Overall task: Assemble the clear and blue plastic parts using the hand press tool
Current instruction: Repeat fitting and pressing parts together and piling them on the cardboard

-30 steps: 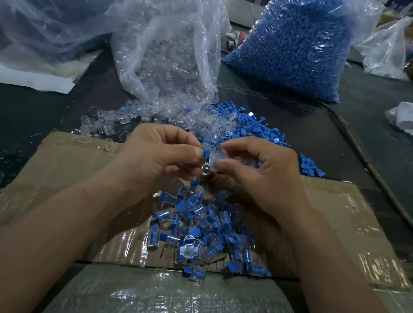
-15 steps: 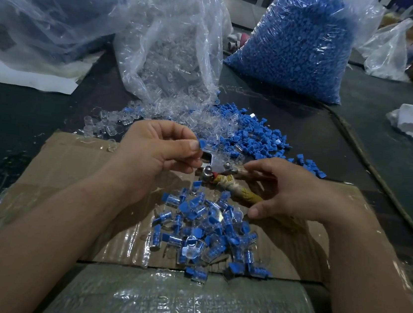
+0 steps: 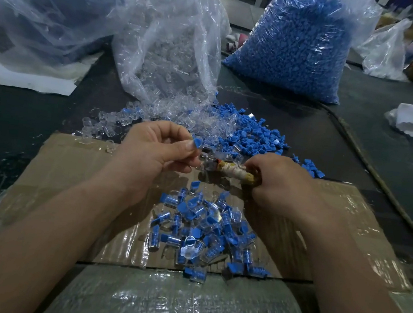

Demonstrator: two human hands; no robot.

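head cam: a second ago both hands were bunched together fitting a piece. now my right hand [image 3: 282, 189] has dropped to the press [image 3: 232, 171] and curled round its cloth-wrapped handle. my left hand [image 3: 154, 150] pinches the blue part [image 3: 197, 142] right by the metal head, so i'd say the squeeze comes next. can't tell if the clear half is seated. the wrap looks soft and frayed. the done pieces [image 3: 207, 229] are glossy little clear barrels with blue flags, heaped on taped cardboard [image 3: 69, 165].
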